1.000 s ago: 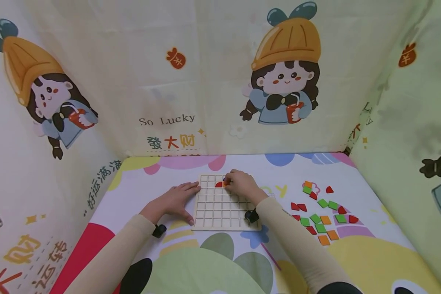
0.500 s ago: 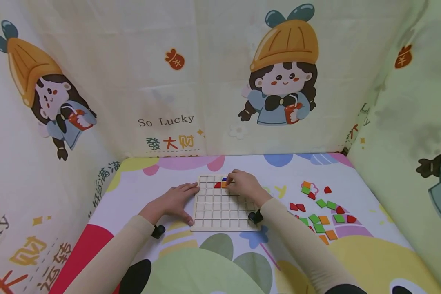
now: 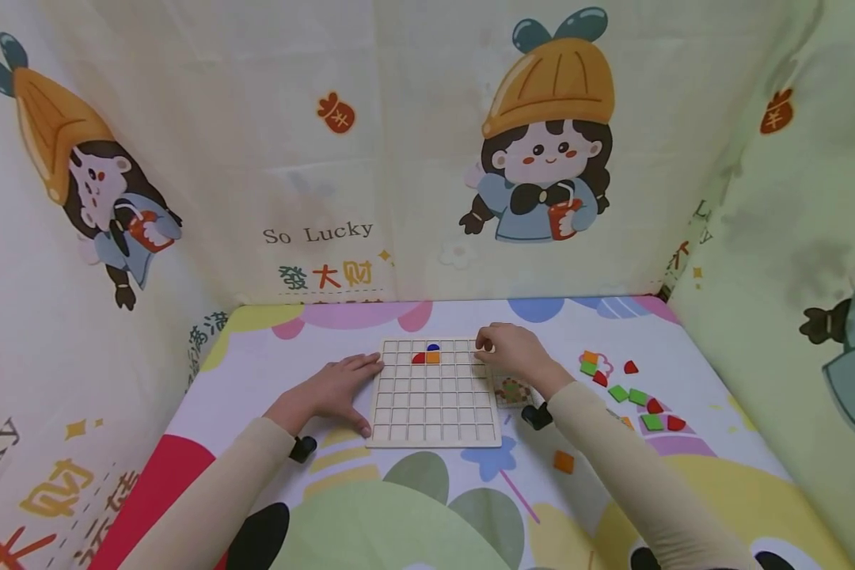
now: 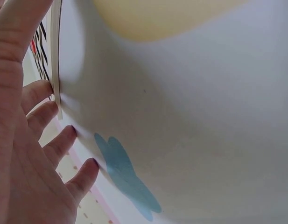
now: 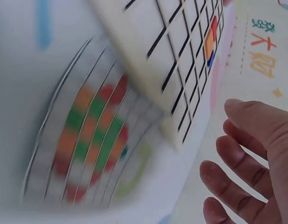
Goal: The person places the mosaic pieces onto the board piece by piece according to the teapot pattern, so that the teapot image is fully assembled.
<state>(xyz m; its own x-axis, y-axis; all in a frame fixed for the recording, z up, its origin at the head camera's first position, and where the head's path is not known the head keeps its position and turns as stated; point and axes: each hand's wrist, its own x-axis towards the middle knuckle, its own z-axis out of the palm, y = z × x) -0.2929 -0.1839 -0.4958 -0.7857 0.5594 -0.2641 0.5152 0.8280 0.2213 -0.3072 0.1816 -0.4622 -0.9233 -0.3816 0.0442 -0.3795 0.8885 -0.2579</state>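
Observation:
A pale wooden grid board [image 3: 433, 408] lies on the table. Three flat pieces sit in its upper cells: a red rounded piece [image 3: 419, 359], an orange square [image 3: 433, 358] just right of it, and a blue rounded piece [image 3: 433, 347] above the orange one. My left hand [image 3: 331, 392] rests along the board's left edge, fingers spread and fingertips right at the rim. Over the board's upper right corner is my right hand [image 3: 516, 354], its fingers loosely bent. In the right wrist view no piece shows between thumb and fingers of the right hand [image 5: 256, 158].
A pattern card [image 3: 513, 392] with coloured squares lies right of the board, partly behind my right wrist. Farther right are scattered green squares [image 3: 653, 422] and red pieces [image 3: 630, 367], some hidden by the sleeve. One orange square [image 3: 564, 461] lies near the right forearm.
My right hand has come away from the placed pieces and moved right to the board's corner. The orange and blue pieces now show fully. My left hand has stayed at the left edge.

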